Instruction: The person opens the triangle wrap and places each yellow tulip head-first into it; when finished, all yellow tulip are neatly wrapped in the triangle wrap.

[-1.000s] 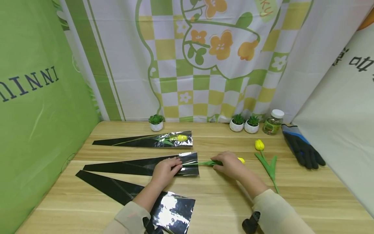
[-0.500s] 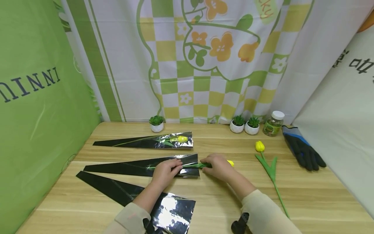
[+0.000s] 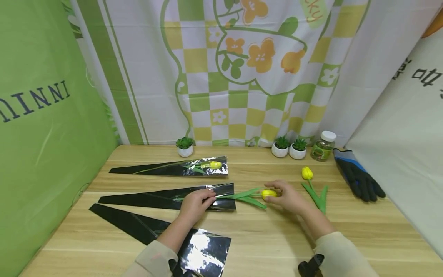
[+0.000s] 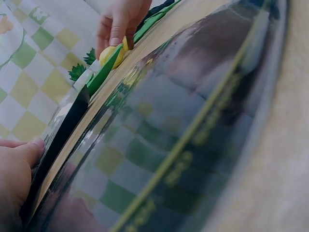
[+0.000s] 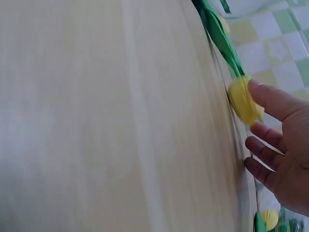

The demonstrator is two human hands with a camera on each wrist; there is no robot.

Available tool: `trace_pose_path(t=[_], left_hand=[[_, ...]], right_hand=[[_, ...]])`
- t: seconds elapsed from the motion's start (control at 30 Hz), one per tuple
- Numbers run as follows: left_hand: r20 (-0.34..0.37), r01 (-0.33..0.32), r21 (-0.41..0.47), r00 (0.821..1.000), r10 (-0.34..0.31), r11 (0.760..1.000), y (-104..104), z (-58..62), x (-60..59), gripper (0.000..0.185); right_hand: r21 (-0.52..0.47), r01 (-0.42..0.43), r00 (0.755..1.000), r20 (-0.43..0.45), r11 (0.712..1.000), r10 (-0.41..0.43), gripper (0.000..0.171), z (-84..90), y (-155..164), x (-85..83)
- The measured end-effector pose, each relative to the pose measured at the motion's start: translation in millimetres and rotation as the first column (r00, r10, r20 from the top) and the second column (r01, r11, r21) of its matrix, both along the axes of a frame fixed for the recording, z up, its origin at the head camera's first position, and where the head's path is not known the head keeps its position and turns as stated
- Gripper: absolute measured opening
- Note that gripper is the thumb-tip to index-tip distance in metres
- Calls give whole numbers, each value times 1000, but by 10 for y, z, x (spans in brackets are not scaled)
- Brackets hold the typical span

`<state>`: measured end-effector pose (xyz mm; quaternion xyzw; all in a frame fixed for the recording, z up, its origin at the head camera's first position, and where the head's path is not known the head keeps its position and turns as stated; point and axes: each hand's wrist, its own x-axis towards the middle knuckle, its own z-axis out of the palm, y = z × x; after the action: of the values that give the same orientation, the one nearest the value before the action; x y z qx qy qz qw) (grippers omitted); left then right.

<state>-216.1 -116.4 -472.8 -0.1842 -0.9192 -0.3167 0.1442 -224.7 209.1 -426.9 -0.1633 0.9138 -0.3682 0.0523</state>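
A yellow artificial tulip (image 3: 268,194) lies with its stem inside the middle black flower sleeve (image 3: 149,198); its leaves and bloom stick out past the opening. My left hand (image 3: 195,204) holds this sleeve near its open end, and in the left wrist view the thumb (image 4: 35,151) is at the sleeve's edge. Around the bloom, my right hand (image 3: 287,197) has thumb and fingers spread apart. The right wrist view shows the thumb (image 5: 263,94) against the bloom (image 5: 245,100), the other fingers loosely extended.
Behind lies another sleeve (image 3: 169,167) with a tulip in it; a third sleeve (image 3: 204,250) is in front, partly under the left arm. At right are a loose tulip (image 3: 307,173) and a black glove (image 3: 358,177). Small potted plants (image 3: 185,146) and a jar (image 3: 323,146) line the back.
The right hand slid the tulip leftward into the middle sleeve, then let go of the leaves and moved right to the bloom. The left hand has stayed on the sleeve.
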Motion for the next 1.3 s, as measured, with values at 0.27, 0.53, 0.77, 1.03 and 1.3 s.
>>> trace_pose_path(t=[0.27,0.53,0.77,1.03,1.3], left_hand=[[6,-1,2,1000,1,1000,2,-3,-2,18],[5,8,4,1000,-8,1000,7,-3,-12,18],[31,10,26,999,-11,1000,17,49,-3,20],[44,5,99,999,-9,995,45,94,7,20],[73,4,109,997,-12,994,64,135,19,21]], right_hand=[[-35,61,994,92,998,-58,41,-41,174,14],[-1,60,997,51,998,-60,33,-69,97,-17],[-7,34,999,39,999,-34,27,-66,-130,-65],[-39,28,998,63,999,-25,28,-59,-441,-109],[-72,-5,999,41,997,8,27,-113,-656,-129]])
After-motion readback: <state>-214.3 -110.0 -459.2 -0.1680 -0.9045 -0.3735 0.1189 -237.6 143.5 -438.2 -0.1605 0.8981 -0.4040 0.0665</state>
